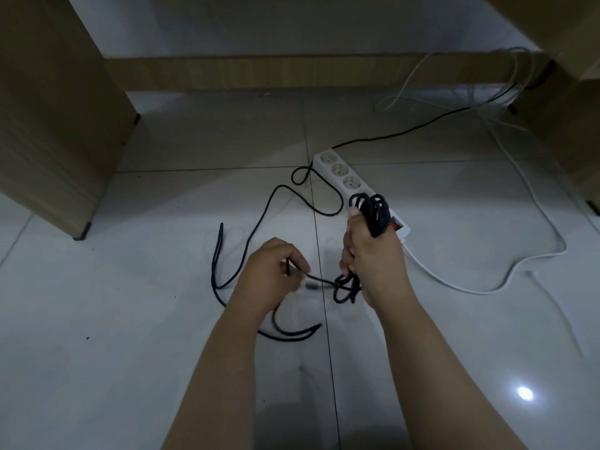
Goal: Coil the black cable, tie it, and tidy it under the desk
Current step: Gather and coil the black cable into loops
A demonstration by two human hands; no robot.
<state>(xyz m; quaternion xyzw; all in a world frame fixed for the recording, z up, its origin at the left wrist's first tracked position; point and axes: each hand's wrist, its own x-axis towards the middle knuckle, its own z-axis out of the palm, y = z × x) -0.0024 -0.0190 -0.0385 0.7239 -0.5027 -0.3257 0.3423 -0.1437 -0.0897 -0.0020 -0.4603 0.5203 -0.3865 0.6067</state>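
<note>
Here the right hand (370, 251) is clenched around a bundle of the black cable (373, 216), thin, round and matte; tight loops stick out above the fist and smaller loops hang below it. The left hand (272, 267) pinches a strand of the same cable between thumb and curled fingers, and that strand runs taut across to the lower loops just beside the right wrist. A small dark plug-like piece sits on the strand between the two hands, too blurred to identify.

The uncoiled remainder trails over the floor (130, 319) in loose curves: a narrow hairpin bend left of the left hand, an arc beneath the forearms, and a long line snaking back toward the far right corner. The floor is glossy pale tile with thin dark grout lines and a bright lamp reflection at the lower right.

Just behind the right hand lies a white power strip (341, 170), a long plastic bar with round sockets, its far end touching the black line. A white cord (535, 222) loops away from it to the right.

Wood-grain panels (48, 108) stand at the left, the rear and the right, framing open floor between them, and a tangle of pale wires hangs in the right rear corner.
</note>
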